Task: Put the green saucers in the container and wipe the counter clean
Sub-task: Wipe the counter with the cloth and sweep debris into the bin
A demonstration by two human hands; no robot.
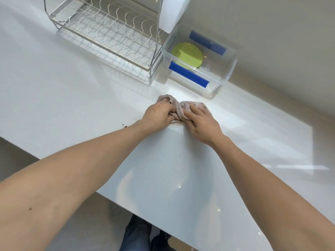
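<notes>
A crumpled pinkish cloth (179, 108) lies on the white counter (76, 98), bunched between both hands. My left hand (158, 115) grips its left part with fingers curled in. My right hand (201, 122) presses flat on its right part. Green saucers (187, 54) lie stacked inside a clear plastic container (229, 69) with blue clips, standing against the wall just beyond the cloth. A few dark crumbs (124, 126) sit on the counter left of my left wrist.
A wire dish rack (108, 29) stands empty at the back, touching the container's left side. A white object (172, 13) hangs above the rack's right end. The counter's near edge runs diagonally across the bottom, with the floor and my legs below.
</notes>
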